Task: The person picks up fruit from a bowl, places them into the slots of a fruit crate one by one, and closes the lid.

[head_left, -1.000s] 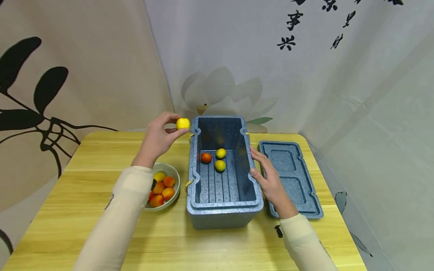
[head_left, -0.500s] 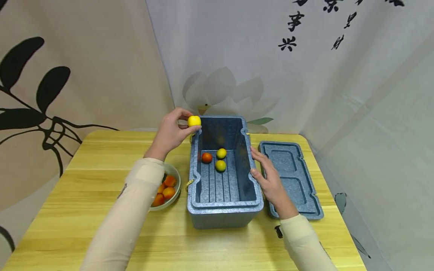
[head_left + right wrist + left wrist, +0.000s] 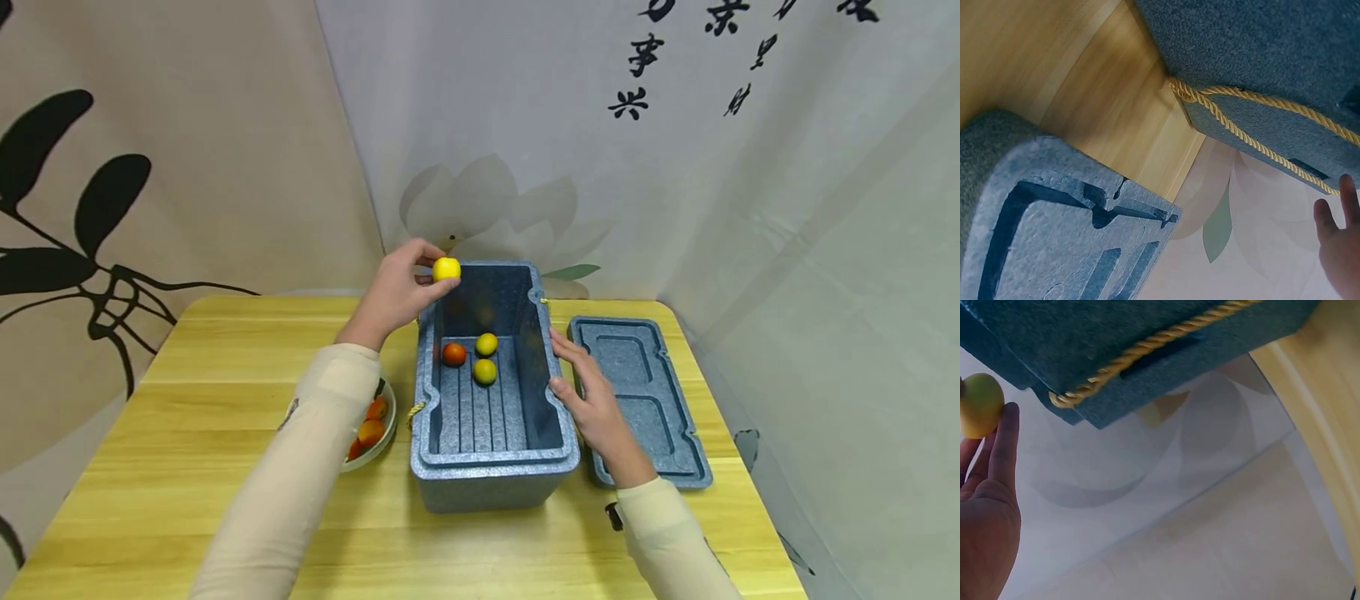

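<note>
My left hand (image 3: 397, 287) pinches a small round yellow fruit (image 3: 446, 270) between thumb and fingers, over the far left corner of a deep grey foam box (image 3: 495, 461). In the left wrist view the same fruit (image 3: 982, 406) shows at the left edge, beside the box's outer wall. On the box's ribbed floor lie a red fruit (image 3: 453, 354) and two yellow ones, the farther yellow fruit (image 3: 487, 344) and the nearer yellow fruit (image 3: 484, 372). My right hand (image 3: 596, 412) rests against the box's right rim, its fingers fairly straight.
Left of the box stands a pale bowl (image 3: 389, 433) with orange-red fruit, partly hidden by my left sleeve (image 3: 300, 467). A grey lid (image 3: 637, 375) lies on the wooden table (image 3: 225, 375) at the right. Yellow rope handles (image 3: 1241, 125) hang on the box's sides. A printed curtain stands behind.
My left hand has moved right with the yellow fruit, from beside the box to over its far left corner. The right hand stays at the rim; the view has shifted slightly.
</note>
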### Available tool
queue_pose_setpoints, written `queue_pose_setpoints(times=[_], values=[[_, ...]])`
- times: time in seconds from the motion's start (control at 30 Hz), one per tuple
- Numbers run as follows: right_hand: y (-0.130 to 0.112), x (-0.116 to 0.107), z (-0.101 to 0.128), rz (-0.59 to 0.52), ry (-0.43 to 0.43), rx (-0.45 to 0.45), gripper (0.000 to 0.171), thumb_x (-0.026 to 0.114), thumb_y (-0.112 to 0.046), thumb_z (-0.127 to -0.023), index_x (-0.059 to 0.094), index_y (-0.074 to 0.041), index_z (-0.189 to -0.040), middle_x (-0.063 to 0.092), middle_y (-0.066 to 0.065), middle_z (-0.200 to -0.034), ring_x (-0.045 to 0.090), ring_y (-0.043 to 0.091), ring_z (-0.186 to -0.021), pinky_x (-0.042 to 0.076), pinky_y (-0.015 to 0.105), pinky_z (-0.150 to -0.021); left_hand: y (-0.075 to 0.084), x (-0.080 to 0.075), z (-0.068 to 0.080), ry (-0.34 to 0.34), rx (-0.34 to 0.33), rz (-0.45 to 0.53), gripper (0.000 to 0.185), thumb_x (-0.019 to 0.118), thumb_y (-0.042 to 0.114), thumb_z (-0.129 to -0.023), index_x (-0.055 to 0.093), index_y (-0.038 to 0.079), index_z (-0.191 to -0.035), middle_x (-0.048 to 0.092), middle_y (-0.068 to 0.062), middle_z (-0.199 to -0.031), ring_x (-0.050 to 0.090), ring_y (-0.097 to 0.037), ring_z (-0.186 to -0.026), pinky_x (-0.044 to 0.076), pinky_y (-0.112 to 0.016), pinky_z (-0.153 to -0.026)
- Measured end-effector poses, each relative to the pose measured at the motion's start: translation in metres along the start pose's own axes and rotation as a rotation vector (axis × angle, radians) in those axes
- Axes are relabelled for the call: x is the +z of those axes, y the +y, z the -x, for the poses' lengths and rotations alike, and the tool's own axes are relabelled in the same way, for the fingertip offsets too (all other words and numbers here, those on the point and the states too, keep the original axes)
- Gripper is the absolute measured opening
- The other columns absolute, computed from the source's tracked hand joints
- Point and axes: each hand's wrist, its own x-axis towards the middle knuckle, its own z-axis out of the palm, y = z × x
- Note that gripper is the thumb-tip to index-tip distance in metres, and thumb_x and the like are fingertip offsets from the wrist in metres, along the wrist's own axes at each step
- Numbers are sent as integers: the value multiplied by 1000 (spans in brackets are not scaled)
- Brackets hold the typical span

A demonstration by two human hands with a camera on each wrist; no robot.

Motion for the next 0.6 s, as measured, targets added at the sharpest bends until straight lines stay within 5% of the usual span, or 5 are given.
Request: queue_pose_setpoints(times=[0.6], values=[[0,0,1,2,5,-4,45,54,-16,-103,46,8,-140,37,24,-150,31,37,-139,22,59,-112,15,20,-25,-100,0,-67,39,72,13,-91,52,1,-123,53,-13,-121,54,-28,-113,50,-34,-96]])
